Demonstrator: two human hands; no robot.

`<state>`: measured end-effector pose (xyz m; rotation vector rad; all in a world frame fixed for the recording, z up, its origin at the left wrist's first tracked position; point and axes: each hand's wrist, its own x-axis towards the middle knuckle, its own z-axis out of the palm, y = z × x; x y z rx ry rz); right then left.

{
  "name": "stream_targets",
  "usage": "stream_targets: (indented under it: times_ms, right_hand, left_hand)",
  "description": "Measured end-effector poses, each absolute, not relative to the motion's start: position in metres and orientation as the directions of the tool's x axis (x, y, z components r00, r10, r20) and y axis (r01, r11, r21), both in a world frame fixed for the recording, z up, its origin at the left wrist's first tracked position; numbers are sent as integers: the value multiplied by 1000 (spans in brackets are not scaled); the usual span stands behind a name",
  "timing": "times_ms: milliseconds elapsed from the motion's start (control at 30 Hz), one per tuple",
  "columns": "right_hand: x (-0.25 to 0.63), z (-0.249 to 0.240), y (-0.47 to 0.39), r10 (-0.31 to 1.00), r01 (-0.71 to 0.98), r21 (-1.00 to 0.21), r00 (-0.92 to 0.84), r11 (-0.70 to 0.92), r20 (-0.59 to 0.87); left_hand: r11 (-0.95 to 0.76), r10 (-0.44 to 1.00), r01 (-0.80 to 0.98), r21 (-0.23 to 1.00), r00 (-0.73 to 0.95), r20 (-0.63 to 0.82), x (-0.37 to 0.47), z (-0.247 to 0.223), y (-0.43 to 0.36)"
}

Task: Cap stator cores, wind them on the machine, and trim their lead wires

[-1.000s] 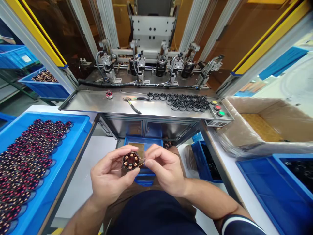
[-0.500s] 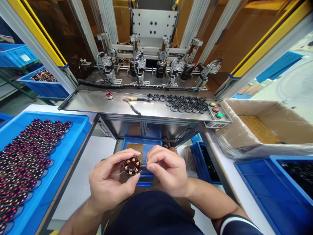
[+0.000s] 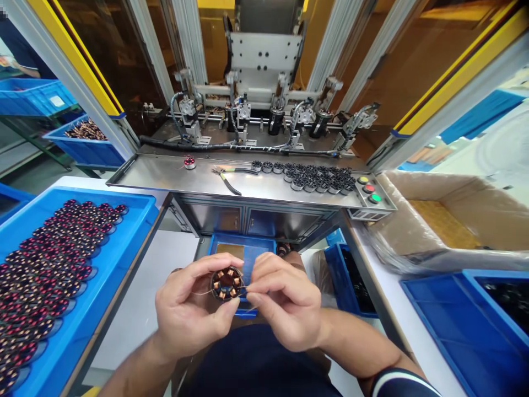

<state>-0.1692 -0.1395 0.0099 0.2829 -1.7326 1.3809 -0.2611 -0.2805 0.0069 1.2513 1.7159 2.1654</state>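
Observation:
Between the thumb and fingers of my left hand [image 3: 194, 300] is a round motor stator [image 3: 227, 283], black with copper windings, its face turned toward me. Thin wire ends stick out from its left and right sides. Just right of it, my right hand [image 3: 285, 298] is closed, thumb and fingertips pinching the fine wire [image 3: 243, 288] at the stator's edge. Both hands are above a blue crate [image 3: 264, 242] low in front of me. On the metal ledge lie cutting pliers [image 3: 229, 181] and one stator with red windings [image 3: 189, 163].
Several black stator cores [image 3: 309, 176] are grouped on the ledge beside the yellow, red and green buttons [image 3: 369, 189]. A blue tray [image 3: 144, 207] of wound stators stands at left. At right are a plastic-lined box [image 3: 450, 215] and a blue bin [image 3: 438, 309]. The winding machine [image 3: 264, 116] stands behind.
My right fingertips have come down and in to the wire at the stator's right edge. The stator is still in my left hand, and the whole view has shifted slightly.

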Motion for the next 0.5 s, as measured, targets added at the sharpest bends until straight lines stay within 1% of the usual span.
stream_targets:
  times_ms: [100,167,233,300,400,500]
  right_hand:
    - [-168,7,-142,300,-690,-633,-558,351,774]
    - [-169,7,-137,267,-712,-612,-551,345,791]
    - [-171,9,-129,240,-718,-600,-551,352,799]
    - [-174,14,-120,194,-721,-578,-549,382,813]
    - [-179,24,-108,56,-741,-512,-545,434,837]
    - [-185,31,-104,-50,-768,-447,-524,459,850]
  left_hand:
    - [-365,511,421,830,-655,557,-258,6,-279]
    - [-369,526,384,846,-665,531,-257,8,-279]
    - [-375,576,289,881,-672,465,-258,12,-279]
    - [-375,643,153,914,-667,375,-260,17,-278]
    - [-361,712,-21,932,-652,261,-261,22,-277]
    - [-341,763,-120,933,-614,200,-261,26,-274]
